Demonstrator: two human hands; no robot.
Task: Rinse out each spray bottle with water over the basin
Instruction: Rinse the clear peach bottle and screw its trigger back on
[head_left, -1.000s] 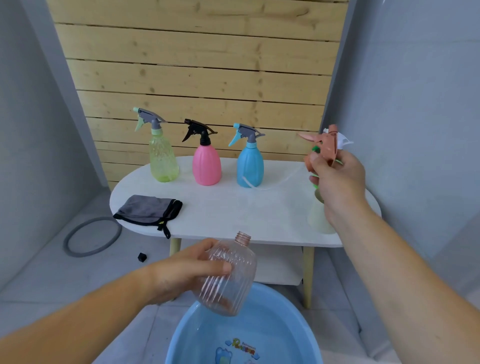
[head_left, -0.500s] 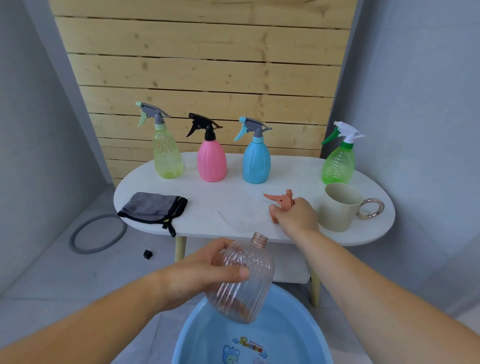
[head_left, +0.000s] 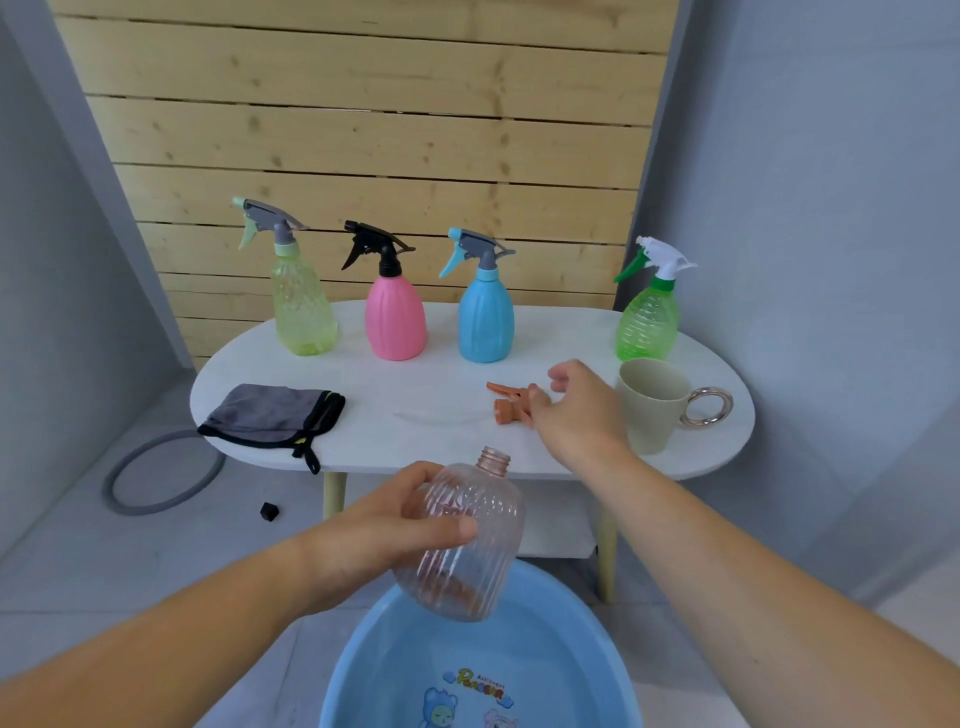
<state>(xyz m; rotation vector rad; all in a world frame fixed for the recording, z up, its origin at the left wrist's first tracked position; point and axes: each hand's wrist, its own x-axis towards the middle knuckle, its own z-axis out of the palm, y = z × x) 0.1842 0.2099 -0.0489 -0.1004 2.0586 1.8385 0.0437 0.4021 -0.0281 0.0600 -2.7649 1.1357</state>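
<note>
Your right hand (head_left: 576, 415) is letting go of the orange trigger head (head_left: 511, 408) it was clutching half a second ago. The fingers are now spreading loose above the white table (head_left: 415, 384), and only the thumb is staying close against the head. The head is lying on its side near the front of the table, with its clear dip tube trailing to the left.

Your left hand (head_left: 379, 535) is gripping the uncapped ribbed clear bottle (head_left: 467, 545), thumb across its near side and fingers behind it. You are holding it tilted, neck pointing up and away, over the far rim of the blue basin (head_left: 561, 639) on the floor.

Along the far side of the table, a yellow-green spray bottle (head_left: 304, 312), a pink spray bottle (head_left: 395, 322), a blue spray bottle (head_left: 485, 322) and a green spray bottle (head_left: 648, 322) are standing upright with heads on. A beige mug (head_left: 652, 405) is sitting just right of your right hand, and a grey cloth (head_left: 270, 415) is lying at the table's near left edge.
</note>
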